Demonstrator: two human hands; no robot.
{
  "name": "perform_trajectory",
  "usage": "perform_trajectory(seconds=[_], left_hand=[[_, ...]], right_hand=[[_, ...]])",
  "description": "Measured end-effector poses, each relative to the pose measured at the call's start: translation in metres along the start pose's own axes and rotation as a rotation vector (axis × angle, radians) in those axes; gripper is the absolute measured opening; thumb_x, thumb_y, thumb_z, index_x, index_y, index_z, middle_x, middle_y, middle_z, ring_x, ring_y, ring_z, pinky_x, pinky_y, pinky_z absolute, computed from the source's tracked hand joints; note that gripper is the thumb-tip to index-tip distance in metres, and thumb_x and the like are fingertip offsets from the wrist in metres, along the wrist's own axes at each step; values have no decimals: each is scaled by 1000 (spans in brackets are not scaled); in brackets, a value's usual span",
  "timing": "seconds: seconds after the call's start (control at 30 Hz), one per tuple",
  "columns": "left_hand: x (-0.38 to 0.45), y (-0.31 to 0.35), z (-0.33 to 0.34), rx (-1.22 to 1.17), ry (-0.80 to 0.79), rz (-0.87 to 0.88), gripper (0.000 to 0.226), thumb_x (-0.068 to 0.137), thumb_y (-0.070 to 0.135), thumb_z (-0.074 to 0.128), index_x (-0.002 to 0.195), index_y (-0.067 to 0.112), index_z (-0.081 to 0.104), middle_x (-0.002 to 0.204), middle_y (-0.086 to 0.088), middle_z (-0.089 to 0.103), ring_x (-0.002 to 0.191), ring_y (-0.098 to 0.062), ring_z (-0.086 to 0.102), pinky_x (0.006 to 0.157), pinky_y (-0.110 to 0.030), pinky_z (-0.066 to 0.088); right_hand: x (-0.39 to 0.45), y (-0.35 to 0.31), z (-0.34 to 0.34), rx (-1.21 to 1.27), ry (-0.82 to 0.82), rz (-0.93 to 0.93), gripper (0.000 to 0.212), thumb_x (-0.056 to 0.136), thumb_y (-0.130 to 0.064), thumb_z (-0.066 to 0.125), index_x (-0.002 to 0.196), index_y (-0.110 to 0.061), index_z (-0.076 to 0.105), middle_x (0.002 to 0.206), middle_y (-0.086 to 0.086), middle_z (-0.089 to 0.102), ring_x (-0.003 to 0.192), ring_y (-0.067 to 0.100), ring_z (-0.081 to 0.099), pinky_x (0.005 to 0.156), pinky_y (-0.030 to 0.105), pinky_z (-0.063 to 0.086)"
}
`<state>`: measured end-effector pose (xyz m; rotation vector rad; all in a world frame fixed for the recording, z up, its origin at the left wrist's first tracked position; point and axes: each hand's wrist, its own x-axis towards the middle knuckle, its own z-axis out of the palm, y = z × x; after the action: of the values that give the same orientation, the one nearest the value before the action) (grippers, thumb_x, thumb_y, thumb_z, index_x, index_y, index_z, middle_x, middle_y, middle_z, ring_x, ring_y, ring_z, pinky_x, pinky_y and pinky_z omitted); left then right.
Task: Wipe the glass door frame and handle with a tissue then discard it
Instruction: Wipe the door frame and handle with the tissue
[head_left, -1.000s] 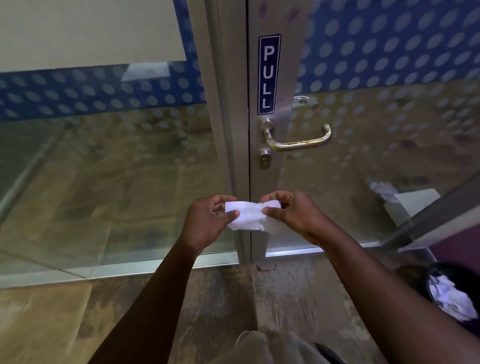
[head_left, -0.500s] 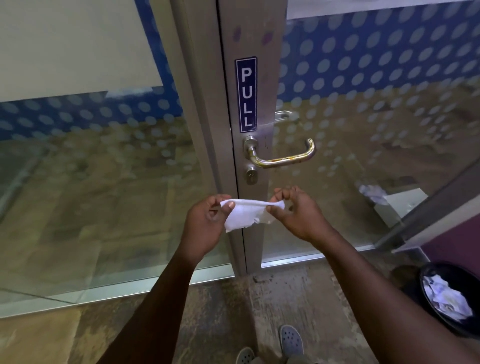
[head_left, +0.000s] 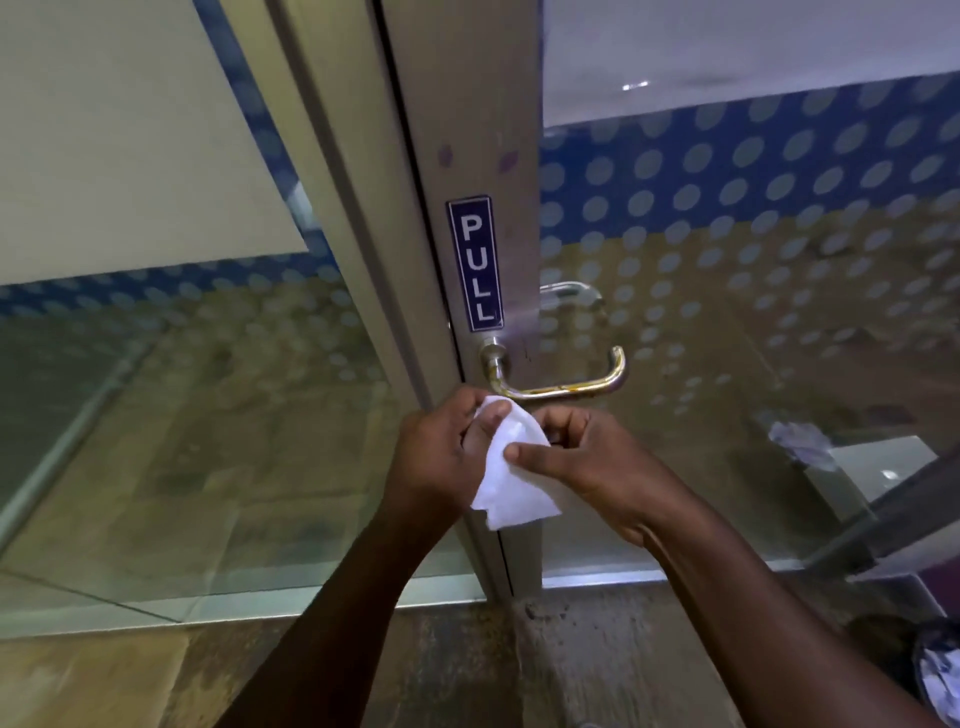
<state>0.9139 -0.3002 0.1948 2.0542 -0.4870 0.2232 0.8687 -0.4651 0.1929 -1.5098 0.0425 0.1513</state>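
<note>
Tissue (head_left: 511, 470), a crumpled white paper sheet, is gripped by both hands in front of the door frame, just below the handle. The left hand (head_left: 441, 457) is closed on the sheet's upper left edge, with the thumb pressed onto the paper. The right hand (head_left: 587, 462) pinches the sheet's right side between thumb and curled fingers. The lower part of the sheet hangs free below both hands, its bottom edge ragged.

The brushed grey metal door frame (head_left: 462, 130) runs upright through the middle of the view and meets the adjoining fixed frame at a dark vertical seam. A narrow dark blue sign with white letters reading PULL (head_left: 476, 263) is fixed vertically to the frame, directly above the handle. The curved lever handle (head_left: 566, 387), of worn brass-toned metal with patchy discolouration, projects to the right from its round base; neither hand touches it. A second handle (seen through the glass, on the far side) shows just above it.

Glass panels with a blue band and pale dot pattern (head_left: 727, 197) sit on either side of the frame. A dark round waste bin holding crumpled white paper (head_left: 937, 675) stands on the floor at the lower right, well apart from the hands and partly cut off by the view's edge.
</note>
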Motion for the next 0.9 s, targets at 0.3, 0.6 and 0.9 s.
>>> perform_trajectory(seconds=[0.3,0.6,0.9], left_hand=[[68,46,-36,49,366,301,33,92,48,60,110,20,65,64,14,60,59,2,57,55,-9,42],[136,106,-81,168,864,592,35,93,7,59,124,-8,51,94,-20,61,86,-28,61,77,-30,49],[190,157,-116,550,1037,838,34,92,18,59,119,-1,63,125,-22,59,118,-37,57,97,-44,46]], right_hand=[[20,-73,-20,146,163,-151,17,86,-15,69,103,-15,71,96,7,76,88,26,73,67,41,60],[46,-163,-14,-141,880,-1016,20,87,-10,63,103,-7,74,86,-8,74,75,2,66,65,20,52],[94,-143,13,-1295,656,-1374,30,92,1,57,121,4,63,127,23,61,123,34,55,103,41,46]])
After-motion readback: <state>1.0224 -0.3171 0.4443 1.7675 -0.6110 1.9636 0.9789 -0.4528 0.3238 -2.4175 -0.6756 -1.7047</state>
